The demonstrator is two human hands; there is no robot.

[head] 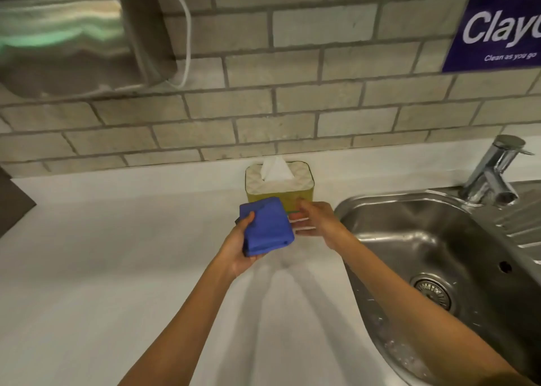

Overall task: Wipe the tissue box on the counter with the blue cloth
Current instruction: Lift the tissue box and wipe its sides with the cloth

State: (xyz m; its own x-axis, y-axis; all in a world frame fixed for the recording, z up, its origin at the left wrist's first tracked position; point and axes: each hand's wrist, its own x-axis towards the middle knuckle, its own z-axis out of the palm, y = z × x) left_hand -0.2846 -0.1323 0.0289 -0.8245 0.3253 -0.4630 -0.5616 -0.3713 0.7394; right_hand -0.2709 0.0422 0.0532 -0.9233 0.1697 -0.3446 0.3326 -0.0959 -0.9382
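A yellow-green tissue box (pixel 288 194) with a pale patterned top and a white tissue sticking up stands on the white counter (pixel 117 268) against the brick wall. My left hand (pixel 238 251) holds a folded blue cloth (pixel 265 224) just in front of the box's left lower corner, covering part of it. My right hand (pixel 317 221) reaches to the box's front right side, fingers spread and touching or nearly touching it; I cannot tell whether it grips the box.
A steel sink (pixel 439 268) with a drain lies right of the box, and a chrome tap (pixel 494 172) stands behind it. A metal dispenser (pixel 73 34) with a white cable hangs on the wall at upper left. A blue sign (pixel 497 25) is at upper right.
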